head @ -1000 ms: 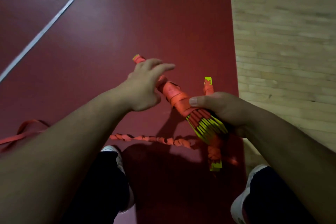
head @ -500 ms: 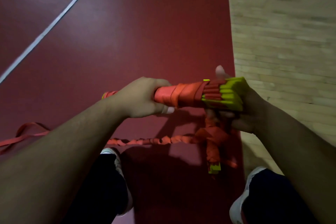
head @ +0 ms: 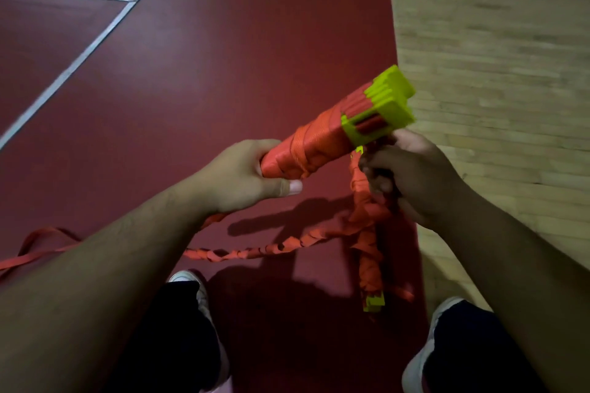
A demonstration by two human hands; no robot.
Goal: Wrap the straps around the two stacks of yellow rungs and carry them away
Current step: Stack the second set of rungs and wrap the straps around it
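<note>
Two stacks of yellow rungs, both bound in orange webbing, are held above the floor. At the far left a loose orange strap (head: 35,249) lies on the floor and passes behind the left forearm, which hides part of it. It shows again as a twisted length leading right toward the stacks. Two white lines (head: 79,57) cross the floor beyond it and meet.

The left hand (head: 242,175) grips the wrapped near end of the first stack (head: 319,143), fingers and thumb curled round it. That stack slants up to the right, its bare yellow ends at the top. Just beneath those ends the right hand (head: 412,175) is closed round the upper part of the second stack (head: 370,258), which hangs downward, thinner, with a yellow tip at the bottom.

Two white shoes (head: 191,284) and dark trousers (head: 178,344) show at the lower edge. A dark red floor (head: 239,41) fills the left and middle. A pale wood floor (head: 495,73) of narrow boards begins along a straight edge on the right.
</note>
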